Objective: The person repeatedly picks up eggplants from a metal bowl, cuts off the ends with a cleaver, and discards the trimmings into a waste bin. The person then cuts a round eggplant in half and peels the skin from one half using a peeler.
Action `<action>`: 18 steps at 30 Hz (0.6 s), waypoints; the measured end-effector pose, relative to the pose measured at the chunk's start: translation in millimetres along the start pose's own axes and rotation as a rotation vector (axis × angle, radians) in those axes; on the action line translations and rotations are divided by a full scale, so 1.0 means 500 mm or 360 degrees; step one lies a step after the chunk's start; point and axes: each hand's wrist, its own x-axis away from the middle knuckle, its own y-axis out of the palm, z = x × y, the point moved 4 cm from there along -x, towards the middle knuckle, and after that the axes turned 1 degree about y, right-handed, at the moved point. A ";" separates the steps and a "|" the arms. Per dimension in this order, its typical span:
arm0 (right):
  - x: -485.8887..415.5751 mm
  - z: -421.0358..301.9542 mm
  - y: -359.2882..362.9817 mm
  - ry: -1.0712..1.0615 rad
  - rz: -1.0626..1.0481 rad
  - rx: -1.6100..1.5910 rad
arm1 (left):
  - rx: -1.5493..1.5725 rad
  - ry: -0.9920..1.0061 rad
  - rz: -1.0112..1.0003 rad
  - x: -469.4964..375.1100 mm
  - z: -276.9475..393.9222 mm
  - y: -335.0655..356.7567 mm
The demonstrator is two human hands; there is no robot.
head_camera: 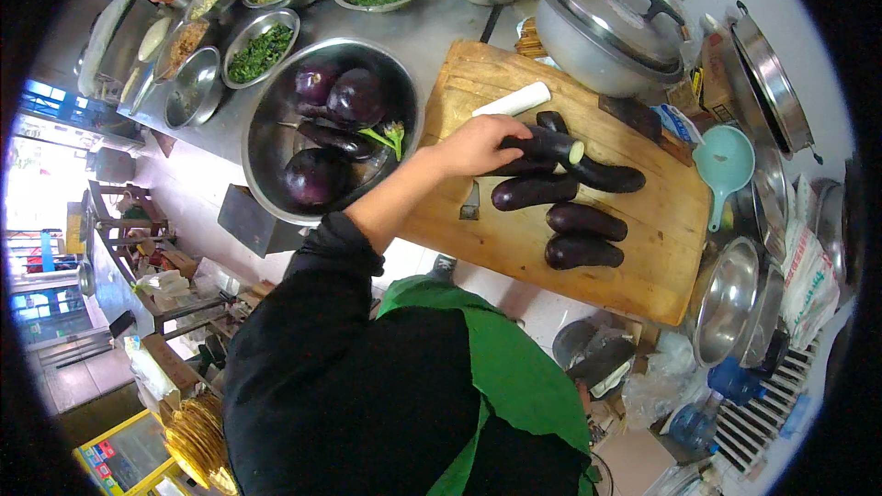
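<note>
My left hand reaches over the wooden cutting board from the left. Its fingers are closed around a long dark eggplant with a pale cut end facing right. Another trimmed eggplant lies just right of it, and one rests below my fingers. Two shorter eggplants, an upper one and a lower one, lie side by side nearer my body. Behind the hand is a white cylindrical piece, its kind unclear. My right hand is out of view.
At left, a large steel bowl holds round eggplants and a green eggplant cap. Steel bowls of chopped greens and other ingredients line the back. A lidded pot, a dark cleaver-like blade and a turquoise ladle stand right.
</note>
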 end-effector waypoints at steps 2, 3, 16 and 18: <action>0.038 -0.071 0.017 0.0054 -0.0033 -0.0172 | 0.0342 -0.0185 -0.0153 0.020 -0.024 -0.011; 0.053 -0.102 0.024 0.0077 -0.0041 -0.0250 | 0.0229 -0.0116 -0.0124 0.026 -0.024 -0.016; 0.099 -0.124 0.035 -0.0255 0.0051 0.0151 | -0.0912 -0.0649 -0.0173 -0.168 -0.190 -0.018; 0.105 -0.092 0.027 -0.0248 0.0154 0.0122 | -0.0828 -0.0607 -0.0317 -0.192 -0.216 0.004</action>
